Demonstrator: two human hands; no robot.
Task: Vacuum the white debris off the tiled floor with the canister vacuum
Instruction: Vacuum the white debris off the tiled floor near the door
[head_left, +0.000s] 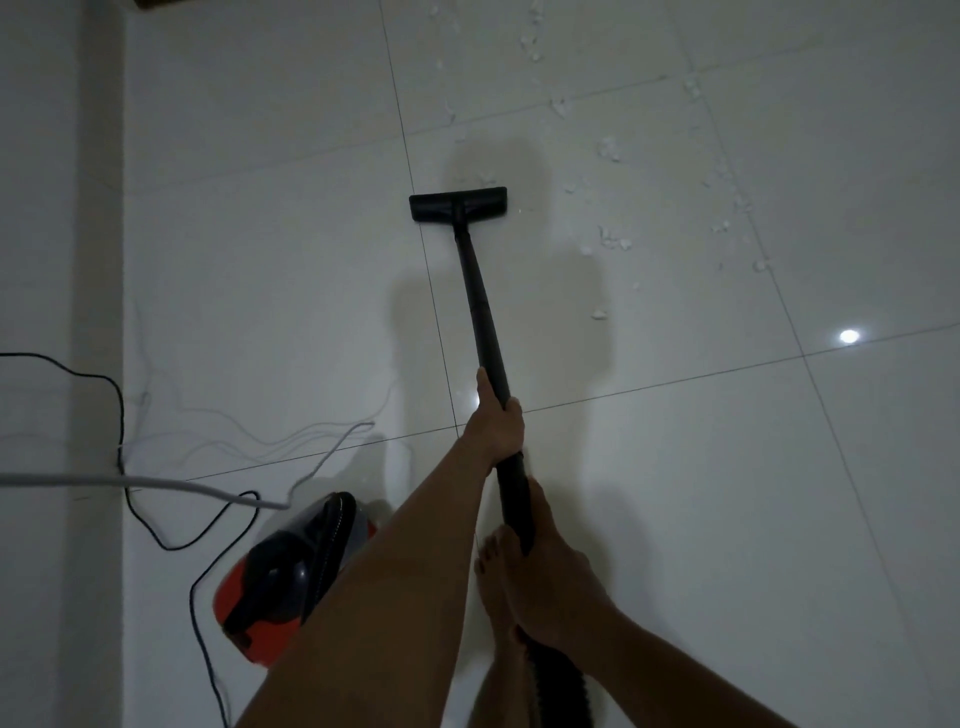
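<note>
White debris (608, 148), small pale crumbs and flakes, lying scattered over the far right stretch of the glossy pale tiled floor (727, 467), from the far edge down toward the right of the nozzle. Much of it remaining to be picked up, so judging the task as early or midway; near tiles looking bare, though dim light making small bits hard to tell.

Gripping the long black rigid wand (480, 306) with both hands, one ahead of the other. Left hand (496, 421) clamped around the wand farther out, arm stretched forward nearly straight, thumb lying along the tube. Right hand (545, 566) wrapped around the near end of the wand, where the ribbed black hose (558, 680) joins, wrist bent, forearm coming in from the near right. Hands set apart along the tube, not touching.

Resting flat on the floor at the far end, the wide black floor nozzle (458, 203), sitting just right of a dark grout line, with a few flecks just beyond it and the thicker scatter off to its right. Judging the next strokes as needing to swing rightward and farther out.

Sitting near left on the floor, the orange-and-black canister vacuum body (291, 577), with a thin black power cord (122, 415) and a pale cable (156, 483) trailing leftward. Bare foot (493, 571) showing beneath the right hand.
</note>
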